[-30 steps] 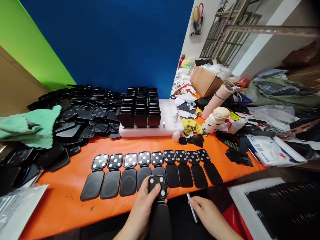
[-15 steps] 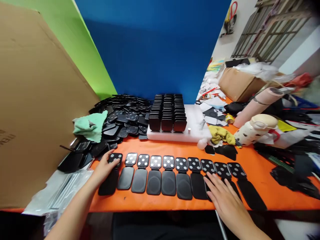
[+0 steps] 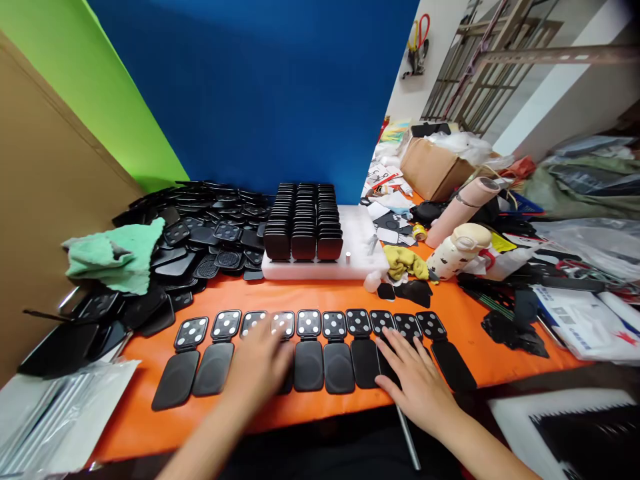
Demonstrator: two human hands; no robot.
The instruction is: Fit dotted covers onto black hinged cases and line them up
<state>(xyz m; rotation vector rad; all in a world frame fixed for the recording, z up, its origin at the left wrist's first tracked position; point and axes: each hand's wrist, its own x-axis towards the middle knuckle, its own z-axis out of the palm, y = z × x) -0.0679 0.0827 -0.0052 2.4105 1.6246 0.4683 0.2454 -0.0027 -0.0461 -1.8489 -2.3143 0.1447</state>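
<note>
A row of several black hinged pads (image 3: 320,347) lies along the front of the orange table (image 3: 310,293), each with a white-dotted square above a plain black plate. My left hand (image 3: 260,367), blurred, lies flat with spread fingers over the pads left of the row's middle. My right hand (image 3: 415,380) rests flat, fingers apart, on the pads toward the right end. A thin metal rod (image 3: 409,437) pokes out below my right hand, at the table's edge. Neither hand grips a pad.
A white foam tray (image 3: 360,260) holds three stacks of black pads (image 3: 303,223) behind the row. A heap of loose black parts (image 3: 200,233) and a green cloth (image 3: 117,250) lie at left, beside a cardboard sheet (image 3: 40,220). Bottle (image 3: 457,248), yellow cloth (image 3: 407,261) and clutter fill the right.
My left hand has slid right from the row's left end toward its middle. My right hand stays flat on the right-hand pads. The view has swung back to the right.
</note>
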